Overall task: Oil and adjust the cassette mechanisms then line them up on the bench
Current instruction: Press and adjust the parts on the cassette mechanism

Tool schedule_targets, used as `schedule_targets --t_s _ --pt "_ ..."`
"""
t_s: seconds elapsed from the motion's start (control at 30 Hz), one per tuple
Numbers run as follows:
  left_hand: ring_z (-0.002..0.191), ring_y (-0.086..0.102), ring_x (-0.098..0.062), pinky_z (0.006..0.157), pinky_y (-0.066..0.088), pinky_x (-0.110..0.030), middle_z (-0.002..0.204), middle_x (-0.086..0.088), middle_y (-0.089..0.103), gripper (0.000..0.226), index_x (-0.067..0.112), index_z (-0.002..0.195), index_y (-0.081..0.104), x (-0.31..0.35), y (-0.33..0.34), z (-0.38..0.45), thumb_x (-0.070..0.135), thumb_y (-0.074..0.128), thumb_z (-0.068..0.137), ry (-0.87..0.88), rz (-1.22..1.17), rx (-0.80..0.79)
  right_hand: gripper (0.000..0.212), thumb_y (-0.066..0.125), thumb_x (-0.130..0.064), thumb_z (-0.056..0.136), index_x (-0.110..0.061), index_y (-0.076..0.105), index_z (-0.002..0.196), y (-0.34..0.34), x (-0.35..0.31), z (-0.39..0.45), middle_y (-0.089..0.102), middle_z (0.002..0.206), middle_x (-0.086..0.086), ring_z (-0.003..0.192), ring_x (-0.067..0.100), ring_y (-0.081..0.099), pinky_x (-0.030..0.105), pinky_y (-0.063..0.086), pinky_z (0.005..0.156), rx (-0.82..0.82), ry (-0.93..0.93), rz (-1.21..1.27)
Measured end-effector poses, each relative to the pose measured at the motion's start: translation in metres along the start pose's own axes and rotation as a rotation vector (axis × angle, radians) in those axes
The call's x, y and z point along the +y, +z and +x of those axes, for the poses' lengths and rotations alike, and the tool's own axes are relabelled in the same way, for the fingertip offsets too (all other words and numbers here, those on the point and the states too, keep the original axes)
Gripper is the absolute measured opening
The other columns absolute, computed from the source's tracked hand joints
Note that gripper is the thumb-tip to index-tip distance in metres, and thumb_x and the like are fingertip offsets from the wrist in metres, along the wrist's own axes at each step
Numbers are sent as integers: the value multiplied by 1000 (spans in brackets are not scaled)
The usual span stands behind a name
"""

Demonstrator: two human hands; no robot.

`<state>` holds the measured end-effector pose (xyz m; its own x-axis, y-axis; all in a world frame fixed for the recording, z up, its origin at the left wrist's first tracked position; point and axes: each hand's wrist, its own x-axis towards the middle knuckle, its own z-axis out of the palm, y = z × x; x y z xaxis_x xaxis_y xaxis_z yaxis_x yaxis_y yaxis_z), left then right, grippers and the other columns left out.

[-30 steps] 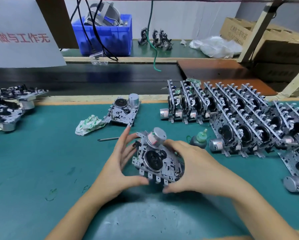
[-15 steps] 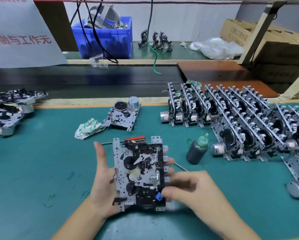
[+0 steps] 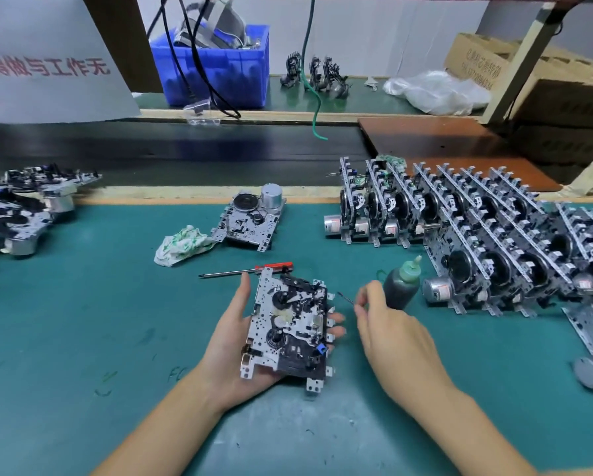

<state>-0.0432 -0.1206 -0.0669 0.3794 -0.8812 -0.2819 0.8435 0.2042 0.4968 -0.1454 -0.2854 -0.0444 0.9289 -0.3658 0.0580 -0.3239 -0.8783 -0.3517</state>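
The left hand cradles one cassette mechanism on its palm, fingers curled beneath. Just right of it, the right hand pinches what appears to be a thin applicator pin, beside the oil bottle. Finished rows stand beyond the right hand; an unprocessed pile remains far left, so work is judged partway.

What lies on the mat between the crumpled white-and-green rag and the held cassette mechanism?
In the head view, a red-handled screwdriver lies between the rag and the mechanism held in the left hand.
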Motion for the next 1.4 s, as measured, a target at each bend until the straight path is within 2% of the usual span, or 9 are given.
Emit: schedule_targets --t_s 0.13,0.2,0.3,0.47,0.73,0.87,1.07,1.23,1.4 --pt "113 61 -36 100 46 -46 128 -24 58 86 1 117 66 -1 0 2 73 33 83 -2 14 65 17 42 -23 99 -18 48 85 -8 3 -2 45 45 -4 40 9 33 18 30 43 -291 51 814" --pt "109 63 -33 95 51 -44 123 -23 62 83 0 113 69 -2 1 3 70 32 85 -14 -13 49 31 44 -25 97 -15 58 71 -8 2 -3 44 39 -2 33 8 27 15 23 36 -500 81 1046" --pt "109 63 -33 94 51 -43 122 -24 61 83 0 115 67 -1 2 4 68 28 88 -39 17 53 43 43 -28 97 -14 63 61 -10 -3 0 47 39 1 31 8 22 14 18 36 -665 81 1049" --pt "111 62 -33 96 50 -42 127 -25 58 82 2 118 66 0 0 6 69 30 88 -52 65 119 45 45 -30 96 -11 59 58 -10 -3 4 47 39 1 31 7 21 12 16 36 -714 139 1040" --pt "111 62 -32 87 55 -39 123 -22 62 78 6 113 70 1 0 6 69 32 88 -53 100 179 51 42 -35 98 -16 53 52 -13 0 2 54 43 2 36 10 46 18 35 39 -819 129 976" --pt "103 67 -30 77 58 -36 115 -19 67 73 8 104 75 1 3 7 68 35 87 -39 112 216 55 35 -36 100 -16 45 49 -14 0 4 48 37 0 29 8 39 16 31 35 -852 126 942" --pt "91 71 -28 66 58 -35 103 -18 71 70 9 90 78 -1 4 10 65 36 84 -7 117 198 64 36 -39 100 -22 36 38 -13 2 9 24 28 -3 26 9 16 15 14 34 -863 130 887" --pt "92 71 -29 67 59 -36 105 -19 71 69 8 90 78 -2 6 11 65 39 82 8 140 212 64 35 -44 99 -22 34 39 -13 4 12 23 29 -5 26 7 15 12 15 35 -918 136 854" --pt "98 69 -31 76 54 -39 111 -21 68 70 7 94 77 -3 7 11 66 40 82 28 139 257 65 35 -44 99 -21 34 39 -12 2 10 24 29 -3 28 11 16 17 16 37 -853 93 792"
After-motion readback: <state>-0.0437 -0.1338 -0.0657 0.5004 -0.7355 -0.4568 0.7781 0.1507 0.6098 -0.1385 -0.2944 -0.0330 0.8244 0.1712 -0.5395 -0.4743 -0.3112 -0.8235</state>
